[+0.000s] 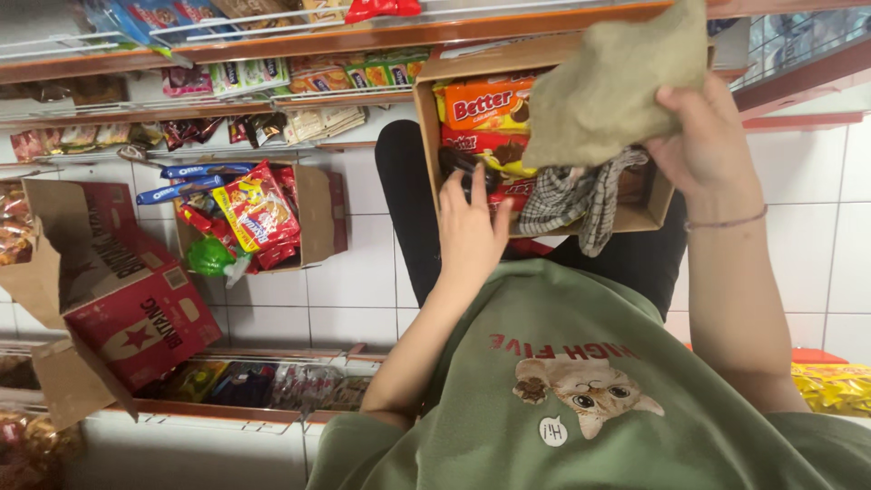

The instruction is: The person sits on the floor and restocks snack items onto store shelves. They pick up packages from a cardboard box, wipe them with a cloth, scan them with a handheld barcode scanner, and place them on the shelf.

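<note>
Tight inside the cardboard box [426, 118]: biscuit packs [485, 104] crammed along the left, checked cloth [572, 200] spilling over the near wall, olive cloth [617, 82] hanging across the top right. Only a narrow gap beside the left hand [472, 231]. Open white tile floor [354, 299] between here and the second snack box [313, 209].

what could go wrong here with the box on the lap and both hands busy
The cardboard box rests on the lap with no hand bracing it, so it might tip and spill its snack packs. The right hand lifts a green cloth that hides part of the box. The checked cloth hangs over its edge and could slip out.
</note>
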